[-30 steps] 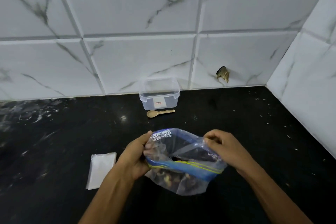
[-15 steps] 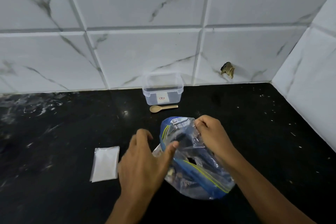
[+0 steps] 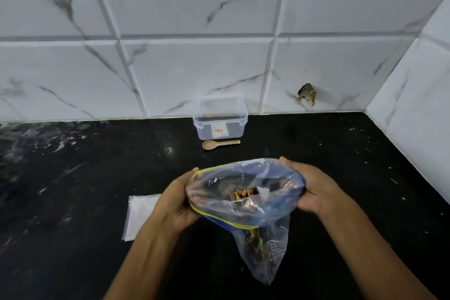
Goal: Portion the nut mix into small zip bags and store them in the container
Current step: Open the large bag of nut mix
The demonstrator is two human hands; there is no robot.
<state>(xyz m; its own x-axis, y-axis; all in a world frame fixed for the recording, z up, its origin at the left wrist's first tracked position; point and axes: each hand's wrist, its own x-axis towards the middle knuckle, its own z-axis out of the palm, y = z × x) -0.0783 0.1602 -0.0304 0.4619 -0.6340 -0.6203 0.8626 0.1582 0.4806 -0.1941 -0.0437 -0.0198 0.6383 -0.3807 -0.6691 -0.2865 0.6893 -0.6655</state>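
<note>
A black polished countertop (image 3: 73, 190), flecked with pale specks and smears, meets a wall of large white tiles (image 3: 194, 68) veined in grey; a second tiled wall closes the corner at right, and one tile near the counter line has a chipped, brownish hole (image 3: 307, 94). Against the back wall stands a clear rectangular plastic container (image 3: 220, 118), lidless, with rounded corners and a small red-and-white label on its near face. Just in front of it lies a small tan spoon (image 3: 220, 144), its long axis running left to right, bowl to the left and handle to the right. Nearer the viewer, a flat stack of small white zip bags (image 3: 140, 214) lies on the counter, partly hidden by the left forearm. Held above the counter in the middle foreground is a large clear zip bag of nut mix (image 3: 246, 202), thin and crinkled, with a blue and yellow zip band; its mouth is stretched wide and faces up toward the camera, and its body hangs down and toward the viewer, tapering to a corner. Brown and tan pieces show through the opening and film. The left hand (image 3: 176, 204) grips the left rim with fingers curled round it; the right hand (image 3: 309, 189) grips the right rim, thumb over the edge.
</note>
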